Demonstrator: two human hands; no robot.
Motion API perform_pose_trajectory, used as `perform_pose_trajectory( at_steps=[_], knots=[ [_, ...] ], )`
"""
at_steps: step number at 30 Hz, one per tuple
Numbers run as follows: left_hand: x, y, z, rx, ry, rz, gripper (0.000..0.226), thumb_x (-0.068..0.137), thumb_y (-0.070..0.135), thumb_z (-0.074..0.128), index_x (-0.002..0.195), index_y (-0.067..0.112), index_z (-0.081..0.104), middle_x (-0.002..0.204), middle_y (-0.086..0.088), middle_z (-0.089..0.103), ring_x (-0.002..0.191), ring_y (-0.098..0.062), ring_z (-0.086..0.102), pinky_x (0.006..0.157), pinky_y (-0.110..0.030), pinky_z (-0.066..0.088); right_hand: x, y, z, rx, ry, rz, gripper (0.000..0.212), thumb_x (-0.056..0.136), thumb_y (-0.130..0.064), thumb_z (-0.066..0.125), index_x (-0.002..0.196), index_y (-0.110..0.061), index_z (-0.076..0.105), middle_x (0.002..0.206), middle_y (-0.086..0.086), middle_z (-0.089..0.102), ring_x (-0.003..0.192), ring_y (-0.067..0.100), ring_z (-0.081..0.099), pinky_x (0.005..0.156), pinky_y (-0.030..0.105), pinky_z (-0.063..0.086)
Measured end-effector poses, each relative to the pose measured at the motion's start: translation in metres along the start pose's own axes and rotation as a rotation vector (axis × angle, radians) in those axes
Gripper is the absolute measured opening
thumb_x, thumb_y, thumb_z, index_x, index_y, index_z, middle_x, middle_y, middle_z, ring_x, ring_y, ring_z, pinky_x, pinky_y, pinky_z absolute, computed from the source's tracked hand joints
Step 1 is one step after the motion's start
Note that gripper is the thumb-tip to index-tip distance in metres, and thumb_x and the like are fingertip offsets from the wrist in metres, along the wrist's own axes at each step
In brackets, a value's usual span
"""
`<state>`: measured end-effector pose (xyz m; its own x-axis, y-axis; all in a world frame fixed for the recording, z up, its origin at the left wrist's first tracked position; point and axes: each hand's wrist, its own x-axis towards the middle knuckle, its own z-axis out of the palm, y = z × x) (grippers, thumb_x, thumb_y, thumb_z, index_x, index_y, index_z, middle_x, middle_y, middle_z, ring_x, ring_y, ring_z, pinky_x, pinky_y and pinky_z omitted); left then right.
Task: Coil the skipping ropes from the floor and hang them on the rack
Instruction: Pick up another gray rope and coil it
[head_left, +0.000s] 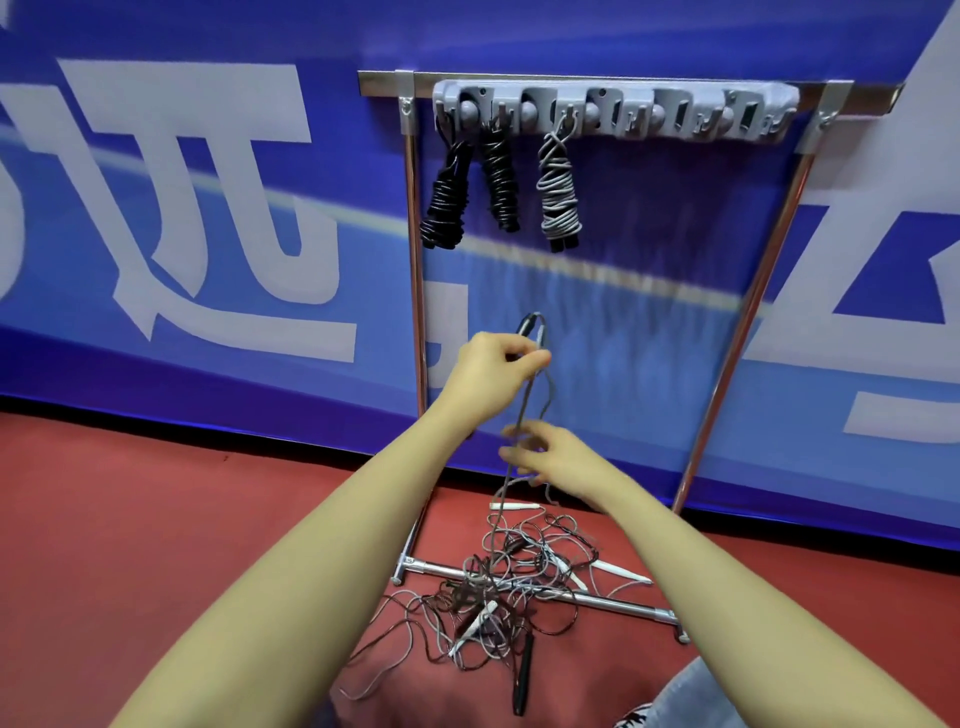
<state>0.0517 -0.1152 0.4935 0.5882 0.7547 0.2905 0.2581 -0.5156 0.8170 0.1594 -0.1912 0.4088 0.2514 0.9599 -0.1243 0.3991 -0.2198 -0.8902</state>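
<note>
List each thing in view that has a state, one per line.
Rack: upright, three hooks filled, the others free.
Left black rope: coiled, hung.
Middle black rope: coiled, hung.
Grey rope: coiled, hung.
Held grey rope: uncoiled, trailing down into the pile.
Pile of ropes: tangled, on the floor.
Left hand: raised, pinching the held rope's handles.
Right hand: lower, blurred, fingers loosely curled at the rope.

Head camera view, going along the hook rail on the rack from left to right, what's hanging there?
Black coiled rope → second black coiled rope → grey coiled rope → bare hooks on the right part of the hook rail.
</note>
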Motion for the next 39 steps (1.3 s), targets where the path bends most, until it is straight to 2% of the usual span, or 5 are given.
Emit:
perform_pose_trajectory(
  at_steps=[5, 13, 21, 31, 39],
  knots=[
    [0.001, 0.001, -0.002, -0.107, 0.012, -0.012, 0.033, 0.096, 0.031, 0.052, 0.069, 0.012, 0.056, 0.054, 0.001, 0.035, 0.049, -0.011, 0.028, 0.049, -0.023, 0.028, 0.008, -0.013, 0.004, 0.039, 0.191, -0.093, 0.029, 0.098, -0.009, 0.046, 0.073, -0.009, 0.061, 0.068, 0.007, 0.064, 0.059, 0.016, 0.06, 0.07, 0.033, 0.054],
    [-0.035, -0.061, 0.028, 0.092, -0.213, -0.185, 0.023, 0.086, 0.013, 0.06, 0.109, 0.01, 0.065, 0.059, 0.005, 0.046, 0.05, -0.005, 0.041, 0.046, -0.009, 0.033, 0.006, -0.045, -0.028, 0.521, 0.526, -0.186, 0.03, 0.1, -0.017, 0.045, 0.075, -0.009, 0.06, 0.069, 0.01, 0.067, 0.052, 0.007, 0.061, 0.054, 0.017, 0.051],
    [-0.032, -0.05, 0.022, 0.073, -0.106, -0.163, 0.024, 0.088, 0.021, 0.062, 0.07, 0.007, 0.067, 0.043, 0.006, 0.038, 0.037, -0.004, 0.035, 0.042, -0.012, 0.029, -0.002, -0.042, -0.035, 0.732, 0.48, -0.158, 0.032, 0.103, -0.025, 0.038, 0.088, -0.008, 0.06, 0.078, 0.009, 0.068, 0.061, 0.013, 0.065, 0.058, 0.022, 0.054],
    [0.002, 0.001, -0.001, -0.117, 0.047, -0.076, 0.026, 0.089, 0.025, 0.063, 0.071, 0.007, 0.065, 0.049, 0.002, 0.035, 0.049, -0.012, 0.028, 0.048, -0.025, 0.026, -0.017, -0.02, 0.011, 0.192, 0.004, 0.015, 0.011, 0.095, -0.017, 0.055, 0.101, -0.015, 0.064, 0.094, 0.003, 0.069, 0.081, 0.012, 0.066, 0.072, 0.024, 0.051],
    [-0.022, -0.032, 0.002, -0.042, -0.086, -0.216, 0.037, 0.09, 0.006, 0.046, 0.126, 0.007, 0.057, 0.078, -0.009, 0.054, 0.055, -0.011, 0.041, 0.053, -0.021, 0.036, -0.014, -0.049, -0.019, 0.648, 0.348, -0.091, 0.017, 0.1, -0.019, 0.045, 0.097, -0.011, 0.059, 0.083, 0.01, 0.07, 0.075, 0.018, 0.071, 0.07, 0.039, 0.056]
  ],
)
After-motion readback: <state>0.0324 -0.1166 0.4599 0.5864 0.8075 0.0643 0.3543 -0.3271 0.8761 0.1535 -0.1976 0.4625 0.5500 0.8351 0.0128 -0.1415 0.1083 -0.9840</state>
